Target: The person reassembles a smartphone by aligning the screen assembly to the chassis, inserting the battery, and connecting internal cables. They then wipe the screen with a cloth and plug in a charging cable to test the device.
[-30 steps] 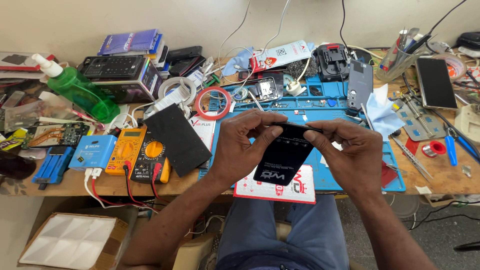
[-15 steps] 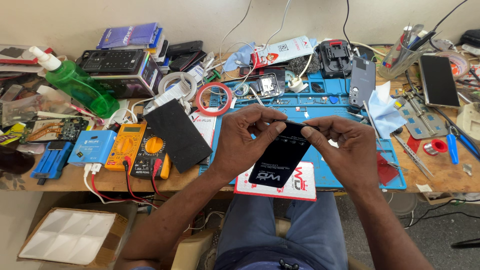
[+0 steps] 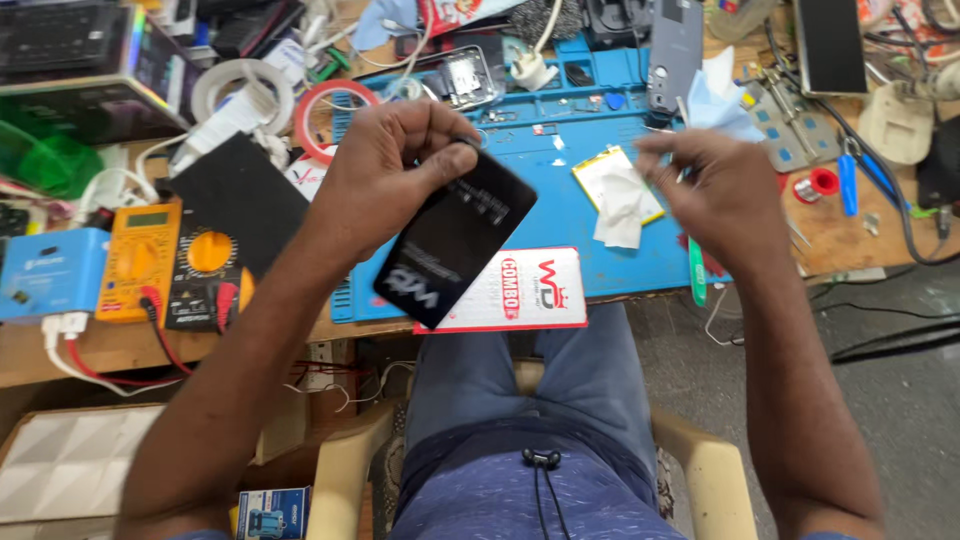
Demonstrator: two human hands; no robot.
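We look down from a head-worn camera at a cluttered repair bench, moving from left to right. At the far left sits a green bottle (image 3: 40, 160), and below it a small light-blue box (image 3: 52, 272) with red and white leads trailing off the table edge. Just beside that lies a yellow multimeter (image 3: 140, 262) next to a second meter with an orange dial (image 3: 208, 272). A flat black pad (image 3: 240, 200) rests a little further right, with a white tape roll (image 3: 243, 92) and a red tape roll (image 3: 338, 118) behind it. Our left hand (image 3: 395, 165) is raised over the edge of a blue work mat (image 3: 560, 215), its fingers and thumb pinched around the top end of a slim black packet (image 3: 455, 240), which hangs tilted down toward our lap, its lower corner over a white and red printed card (image 3: 520, 290) lying at the table's front edge. Further right on the mat lie a yellowish flat pack (image 3: 600, 172) and a crumpled white wipe (image 3: 620, 205) partly on top of it. Our right hand (image 3: 725, 200) hovers apart from the packet, blurred, fingers loosely curled and holding nothing that we can make out. Behind it a grey phone back (image 3: 675, 50) rests on the mat, and at the far right a small red solder spool (image 3: 820, 183) lies near a blue-handled tool (image 3: 847, 185) on the bare wooden table (image 3: 850, 240).
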